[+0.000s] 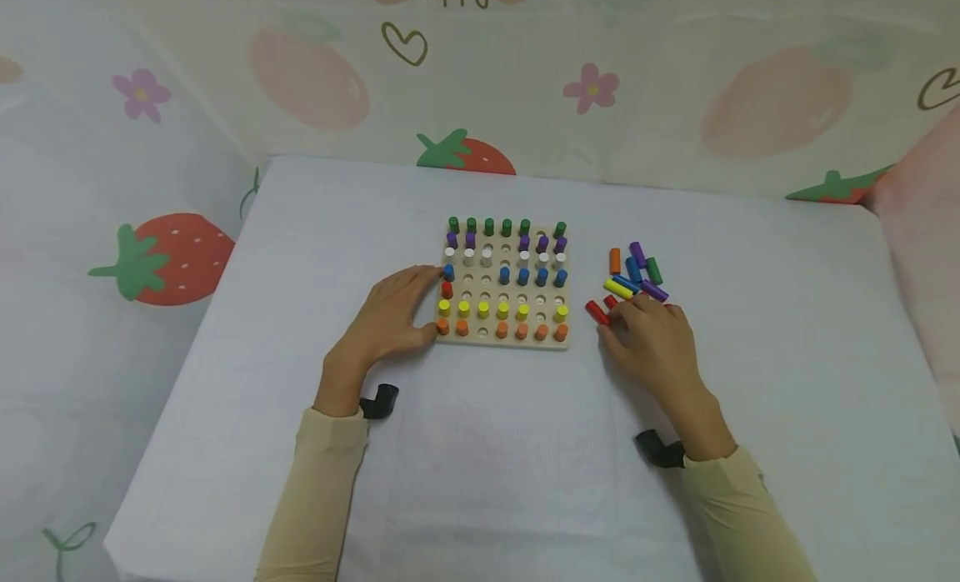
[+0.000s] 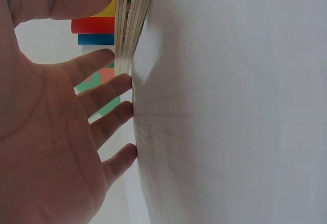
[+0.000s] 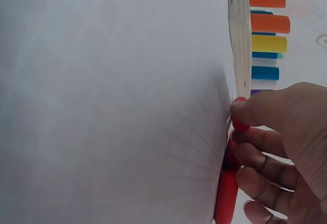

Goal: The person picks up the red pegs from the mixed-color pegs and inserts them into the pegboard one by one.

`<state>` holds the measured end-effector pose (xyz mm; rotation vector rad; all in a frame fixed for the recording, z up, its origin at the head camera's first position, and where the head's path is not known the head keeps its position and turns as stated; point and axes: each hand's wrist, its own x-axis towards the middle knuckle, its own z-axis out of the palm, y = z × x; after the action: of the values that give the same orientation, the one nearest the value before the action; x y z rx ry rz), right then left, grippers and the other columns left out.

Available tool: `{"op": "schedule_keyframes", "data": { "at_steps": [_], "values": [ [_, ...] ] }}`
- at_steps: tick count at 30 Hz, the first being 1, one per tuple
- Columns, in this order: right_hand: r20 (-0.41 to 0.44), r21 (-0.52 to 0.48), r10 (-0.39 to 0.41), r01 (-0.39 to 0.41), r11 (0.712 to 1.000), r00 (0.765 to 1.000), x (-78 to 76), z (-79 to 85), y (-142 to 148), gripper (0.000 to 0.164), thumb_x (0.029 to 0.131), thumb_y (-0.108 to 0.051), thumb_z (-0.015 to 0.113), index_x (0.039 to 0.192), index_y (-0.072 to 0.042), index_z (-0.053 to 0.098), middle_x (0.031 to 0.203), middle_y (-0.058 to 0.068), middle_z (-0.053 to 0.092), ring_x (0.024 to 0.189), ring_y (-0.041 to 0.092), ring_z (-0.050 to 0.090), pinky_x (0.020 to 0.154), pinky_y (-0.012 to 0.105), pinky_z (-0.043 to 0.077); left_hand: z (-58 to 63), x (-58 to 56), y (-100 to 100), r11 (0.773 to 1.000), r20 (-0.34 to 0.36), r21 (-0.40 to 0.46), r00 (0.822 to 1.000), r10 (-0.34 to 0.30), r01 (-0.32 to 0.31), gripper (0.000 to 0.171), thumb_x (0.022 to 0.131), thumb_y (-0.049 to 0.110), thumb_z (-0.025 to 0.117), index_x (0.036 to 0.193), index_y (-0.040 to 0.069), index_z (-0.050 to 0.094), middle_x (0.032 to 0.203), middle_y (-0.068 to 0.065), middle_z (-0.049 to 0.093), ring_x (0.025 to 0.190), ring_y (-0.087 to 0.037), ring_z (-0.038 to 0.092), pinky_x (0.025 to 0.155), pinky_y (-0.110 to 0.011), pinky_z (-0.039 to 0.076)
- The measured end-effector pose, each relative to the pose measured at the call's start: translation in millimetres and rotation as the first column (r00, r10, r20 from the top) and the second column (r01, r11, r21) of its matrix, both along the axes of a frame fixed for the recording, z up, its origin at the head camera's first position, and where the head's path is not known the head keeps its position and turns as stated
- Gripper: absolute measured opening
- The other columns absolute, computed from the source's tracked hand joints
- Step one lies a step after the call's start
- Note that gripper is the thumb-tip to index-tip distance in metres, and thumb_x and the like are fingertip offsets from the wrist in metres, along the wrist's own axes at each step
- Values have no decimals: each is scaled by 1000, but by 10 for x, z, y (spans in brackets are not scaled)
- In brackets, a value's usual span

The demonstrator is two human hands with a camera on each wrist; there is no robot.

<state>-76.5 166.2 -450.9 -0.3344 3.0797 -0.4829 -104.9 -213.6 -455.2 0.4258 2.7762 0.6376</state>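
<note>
A wooden pegboard (image 1: 513,345) holds rows of colored pegs: green, purple, white, blue, red, yellow and orange from back to front. My left hand (image 1: 390,315) is at its left edge, thumb and forefinger spread against the side, other fingertips on the cloth. In the red row one red peg (image 1: 447,290) stands at the left end. Right of the board, my right hand (image 1: 651,340) reaches into loose pegs, with thumb and forefinger pinching a red peg (image 3: 240,114) low at the cloth. Another red peg (image 3: 226,196) lies under the curled fingers, and one red peg (image 1: 597,313) lies beside the thumb.
Beyond the right hand lie loose pegs, among them an orange peg (image 1: 615,261), a green peg (image 1: 654,271), a yellow peg (image 1: 618,289) and several blue and purple ones. A white cloth (image 1: 495,449) covers the table. A strawberry-print curtain (image 1: 645,32) hangs behind.
</note>
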Motion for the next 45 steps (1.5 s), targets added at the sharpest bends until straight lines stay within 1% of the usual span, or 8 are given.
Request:
{"op": "schedule_keyframes", "data": {
  "at_steps": [8,16,23,30,34,41,43,45],
  "values": [
    [-23,-48,-19,18,999,1000,34,29,16,30,94,-23,76,113,0,77,111,19,77,103,36,69,92,55,57,22,7,6,1000,5,-2,1000,-2,2,87,83,32,60,165,13,37,169,-10,41,161,-34,32,134,-61,24],
    [-106,-132,-17,3,991,994,36,75,5,24,91,-16,78,109,0,78,97,15,76,79,29,64,71,42,55,47,11,14,1000,8,-1,1000,-5,5,86,84,31,60,164,13,37,169,-10,41,161,-34,32,134,-61,23],
    [-135,-188,0,-26,982,991,22,97,-30,24,89,-12,78,111,-2,77,98,16,78,83,31,69,75,47,60,31,8,10,1000,6,0,1000,-3,3,86,83,32,60,164,13,37,170,-10,41,161,-34,32,134,-61,23],
    [-114,-148,20,-36,988,993,-9,143,-59,21,91,-13,76,110,-3,76,98,14,76,84,28,66,74,44,59,34,6,9,1000,9,-9,1000,0,0,85,85,32,60,165,13,37,170,-11,41,161,-34,32,134,-61,23],
    [-129,-142,46,-64,988,991,-41,178,-78,24,91,-13,74,112,-2,75,102,16,76,83,28,66,71,43,60,33,11,1,1000,13,-13,1000,3,-3,86,85,33,60,165,13,37,170,-11,40,161,-35,31,134,-61,22],
    [-161,-138,114,-137,981,980,-129,275,-130,18,92,-12,73,108,-4,75,96,13,74,69,24,55,59,30,42,34,13,1,1000,12,-14,1000,4,-4,85,85,32,60,165,13,36,170,-11,40,162,-35,31,134,-61,22],
    [-163,-138,132,-156,978,978,-149,298,-146,17,92,-12,72,106,-4,75,94,13,73,69,24,54,59,30,41,34,10,4,1000,13,-13,1000,4,-4,85,86,32,60,165,13,36,170,-11,40,162,-34,31,134,-60,22],
    [-160,-150,147,-171,974,976,-172,308,-166,17,92,-11,72,107,-3,75,95,13,73,74,24,56,62,31,45,33,8,7,1000,16,-18,1000,3,-3,85,86,32,60,165,13,36,171,-11,39,162,-35,30,135,-60,22]
  ]
}}
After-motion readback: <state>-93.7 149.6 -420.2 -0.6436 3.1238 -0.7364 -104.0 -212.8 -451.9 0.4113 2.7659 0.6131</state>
